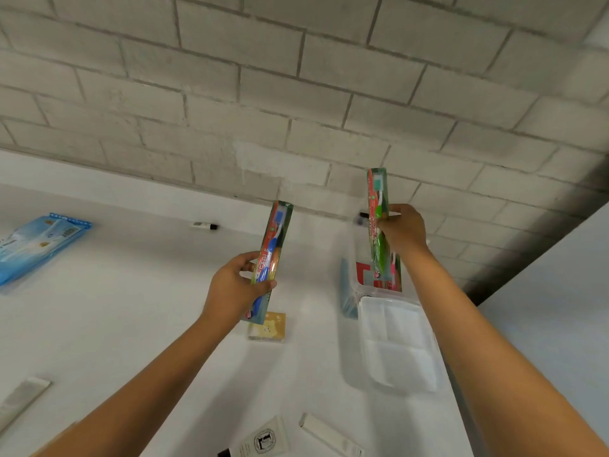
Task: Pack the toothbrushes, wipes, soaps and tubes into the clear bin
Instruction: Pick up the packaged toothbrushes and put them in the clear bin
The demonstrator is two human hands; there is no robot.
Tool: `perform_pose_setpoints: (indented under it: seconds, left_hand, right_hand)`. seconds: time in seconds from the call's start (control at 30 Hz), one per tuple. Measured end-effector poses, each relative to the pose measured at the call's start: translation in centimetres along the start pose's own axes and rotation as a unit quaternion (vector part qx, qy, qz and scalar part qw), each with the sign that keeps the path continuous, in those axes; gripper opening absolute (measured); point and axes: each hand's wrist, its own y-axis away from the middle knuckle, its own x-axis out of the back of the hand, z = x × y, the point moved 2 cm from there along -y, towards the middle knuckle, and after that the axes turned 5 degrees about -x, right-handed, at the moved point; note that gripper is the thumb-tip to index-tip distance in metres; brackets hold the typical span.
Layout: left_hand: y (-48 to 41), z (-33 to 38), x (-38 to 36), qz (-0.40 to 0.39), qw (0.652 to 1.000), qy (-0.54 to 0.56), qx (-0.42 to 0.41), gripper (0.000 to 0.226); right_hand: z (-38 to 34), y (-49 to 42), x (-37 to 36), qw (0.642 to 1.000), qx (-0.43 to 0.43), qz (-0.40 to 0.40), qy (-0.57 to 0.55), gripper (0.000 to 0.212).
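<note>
Head view: hands grip flat, glossy toothbrush packs.

I can make out almost no text from here. The white tube at the near table edge carries a round black emblem with what looks like a single large letter inside; I cannot say which. The blue wipes pack shows dark print along its top and small badges, all too blurred to read. Both toothbrush packs, blue and green, have white lettering on a red strip, illegible. The yellow soap box bears only a small face drawing.
</note>
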Motion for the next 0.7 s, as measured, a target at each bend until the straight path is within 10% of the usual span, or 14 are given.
perform_pose_setpoints:
  seconds: [0.7]
  left_hand:
    - [-1.0,-1.3,-2.7,-0.030,0.999,0.013,0.033,0.060]
  right_hand:
    - [11.8,-5.1,-2.8,0.939,-0.083,-0.038,0.330,0.045]
